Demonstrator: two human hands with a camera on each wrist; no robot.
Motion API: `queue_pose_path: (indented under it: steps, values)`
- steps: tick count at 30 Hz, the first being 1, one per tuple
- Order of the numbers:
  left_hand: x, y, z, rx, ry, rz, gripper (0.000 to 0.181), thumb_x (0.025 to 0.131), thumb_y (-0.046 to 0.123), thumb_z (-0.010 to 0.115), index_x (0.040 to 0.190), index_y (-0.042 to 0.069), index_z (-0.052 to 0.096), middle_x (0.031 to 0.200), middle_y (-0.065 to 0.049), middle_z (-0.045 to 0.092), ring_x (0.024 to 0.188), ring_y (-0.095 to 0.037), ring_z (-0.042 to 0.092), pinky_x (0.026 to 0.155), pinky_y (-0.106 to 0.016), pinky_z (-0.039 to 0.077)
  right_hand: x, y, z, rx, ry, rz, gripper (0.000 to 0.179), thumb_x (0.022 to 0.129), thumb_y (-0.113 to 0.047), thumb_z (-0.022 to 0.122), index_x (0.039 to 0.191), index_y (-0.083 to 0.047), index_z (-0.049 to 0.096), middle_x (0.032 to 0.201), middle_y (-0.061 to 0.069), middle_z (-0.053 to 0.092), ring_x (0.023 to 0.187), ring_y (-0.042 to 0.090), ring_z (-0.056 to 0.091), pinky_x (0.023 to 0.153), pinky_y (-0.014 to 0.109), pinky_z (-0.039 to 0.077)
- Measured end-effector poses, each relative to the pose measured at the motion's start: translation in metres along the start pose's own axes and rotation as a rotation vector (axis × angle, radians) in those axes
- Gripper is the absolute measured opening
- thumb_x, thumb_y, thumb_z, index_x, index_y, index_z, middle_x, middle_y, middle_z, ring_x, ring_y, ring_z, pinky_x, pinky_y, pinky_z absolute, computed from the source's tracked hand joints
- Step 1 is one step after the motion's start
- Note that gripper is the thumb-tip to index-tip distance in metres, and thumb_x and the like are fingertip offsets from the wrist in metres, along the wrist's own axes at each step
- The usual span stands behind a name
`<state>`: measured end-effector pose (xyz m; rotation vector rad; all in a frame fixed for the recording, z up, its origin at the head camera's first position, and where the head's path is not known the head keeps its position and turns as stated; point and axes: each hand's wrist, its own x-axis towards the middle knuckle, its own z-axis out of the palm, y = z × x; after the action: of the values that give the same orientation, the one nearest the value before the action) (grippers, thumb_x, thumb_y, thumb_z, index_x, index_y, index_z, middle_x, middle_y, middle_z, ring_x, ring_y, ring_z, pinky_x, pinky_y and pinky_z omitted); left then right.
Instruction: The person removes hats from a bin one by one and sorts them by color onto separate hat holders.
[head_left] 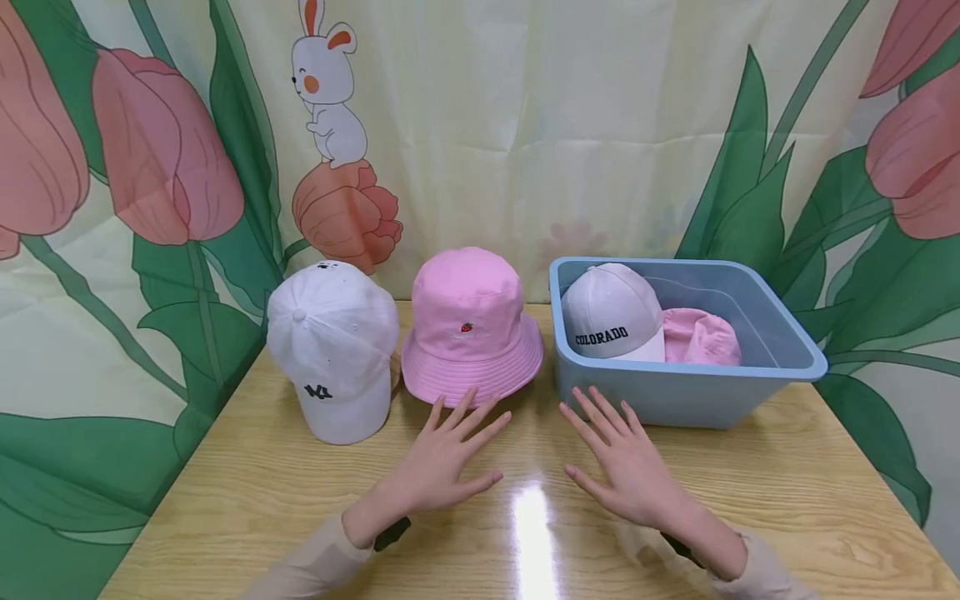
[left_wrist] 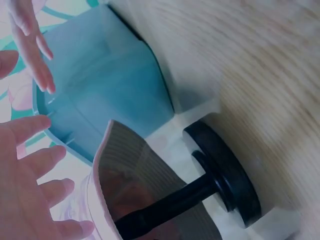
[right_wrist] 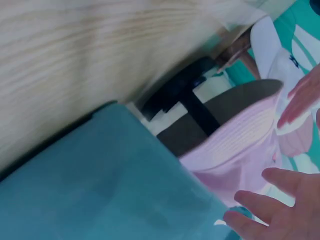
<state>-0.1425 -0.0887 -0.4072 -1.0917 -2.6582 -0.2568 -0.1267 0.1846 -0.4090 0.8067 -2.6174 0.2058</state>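
My left hand hovers with spread, straight fingers in front of a pink bucket hat, which bears a small strawberry. The left wrist view shows that hat propped on a black stand with a round base. Left of it, a white baseball cap with black lettering sits raised on a stand. My right hand, fingers also spread, is in front of a blue plastic bin. Inside the bin are a white cap marked COLORADO and a pink cloth item, its kind unclear. Neither hand holds anything.
Everything stands on a light wooden table. A curtain printed with tulips and a rabbit hangs behind the table's back edge. In the right wrist view, a brown stand shows beneath the white cap.
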Motion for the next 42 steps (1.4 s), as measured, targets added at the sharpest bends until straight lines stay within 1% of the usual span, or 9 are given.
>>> queue_pose_path:
  steps: [4,8,16,21,25,28,31,37,42]
  values:
    - [0.003,0.000,-0.003,-0.025,-0.022,-0.004,0.066,0.085,0.051,0.047,0.141,0.030,0.021,0.149,0.000,0.023,0.139,-0.026,0.013,0.105,-0.058,0.016,0.000,0.002,-0.004,0.005,0.033,-0.005,0.067,0.080,-0.043,0.057,0.138,-0.019,0.033,0.144,0.009,0.031,0.134,0.027,0.024,0.100,0.053,0.026]
    - [0.006,0.001,-0.005,-0.038,-0.045,0.002,0.063,0.086,0.051,0.046,0.141,0.030,0.022,0.148,0.001,0.023,0.139,-0.024,0.013,0.106,-0.057,0.015,-0.002,0.003,-0.007,0.015,0.053,-0.012,0.065,0.081,-0.041,0.058,0.137,-0.018,0.035,0.144,0.006,0.032,0.134,0.025,0.025,0.105,0.045,0.021]
    - [0.012,0.000,-0.012,-0.005,-0.018,0.046,0.059,0.087,0.048,0.045,0.140,0.029,0.026,0.146,0.001,0.030,0.137,-0.025,0.020,0.105,-0.056,0.021,0.001,0.008,-0.020,0.059,0.106,-0.032,0.062,0.079,-0.034,0.061,0.135,-0.017,0.039,0.142,0.001,0.035,0.131,0.023,0.032,0.105,0.037,0.024]
    - [0.016,-0.002,-0.016,-0.022,0.002,0.074,0.057,0.088,0.045,0.046,0.139,0.026,0.030,0.143,0.001,0.035,0.136,-0.024,0.024,0.105,-0.055,0.022,0.002,0.013,-0.028,0.110,0.165,-0.058,0.054,0.082,-0.030,0.059,0.131,-0.015,0.045,0.136,0.004,0.044,0.128,0.024,0.037,0.106,0.026,0.022]
    - [0.020,-0.004,-0.021,-0.038,0.029,0.093,0.054,0.088,0.041,0.048,0.137,0.024,0.035,0.140,0.001,0.040,0.134,-0.024,0.028,0.104,-0.054,0.024,0.004,0.017,-0.034,0.126,0.245,-0.086,0.044,0.090,-0.037,0.046,0.126,-0.014,0.051,0.128,0.006,0.052,0.124,0.023,0.043,0.105,0.017,0.020]
    - [0.024,-0.006,-0.024,-0.042,0.046,0.099,0.052,0.088,0.039,0.049,0.136,0.022,0.037,0.139,0.000,0.042,0.133,-0.024,0.030,0.104,-0.053,0.026,0.006,0.019,-0.039,0.123,0.320,-0.116,0.046,0.093,-0.041,0.035,0.123,-0.012,0.055,0.123,0.008,0.057,0.119,0.024,0.047,0.099,0.020,0.027]
    - [0.028,-0.008,-0.028,-0.048,0.064,0.111,0.050,0.088,0.037,0.051,0.135,0.021,0.040,0.137,-0.001,0.044,0.131,-0.024,0.033,0.104,-0.053,0.026,0.008,0.023,-0.044,0.122,0.377,-0.136,0.045,0.093,-0.040,0.035,0.119,-0.011,0.057,0.120,0.008,0.058,0.113,0.025,0.050,0.092,0.026,0.033]
    - [0.036,-0.011,-0.032,-0.066,0.136,0.156,0.046,0.086,0.031,0.055,0.129,0.015,0.048,0.131,-0.004,0.051,0.126,-0.028,0.041,0.103,-0.050,0.030,0.010,0.037,-0.056,0.149,0.471,-0.139,0.041,0.091,-0.036,0.042,0.111,-0.006,0.062,0.109,0.010,0.063,0.102,0.027,0.053,0.100,0.017,0.028]
    - [0.048,-0.011,-0.034,-0.107,0.237,0.179,0.039,0.085,0.025,0.058,0.122,0.011,0.055,0.124,-0.007,0.056,0.119,-0.027,0.049,0.100,-0.046,0.036,0.010,0.062,-0.067,0.177,0.511,-0.051,0.044,0.089,-0.039,0.044,0.106,-0.003,0.063,0.102,0.013,0.063,0.097,0.027,0.051,0.100,0.008,0.024]
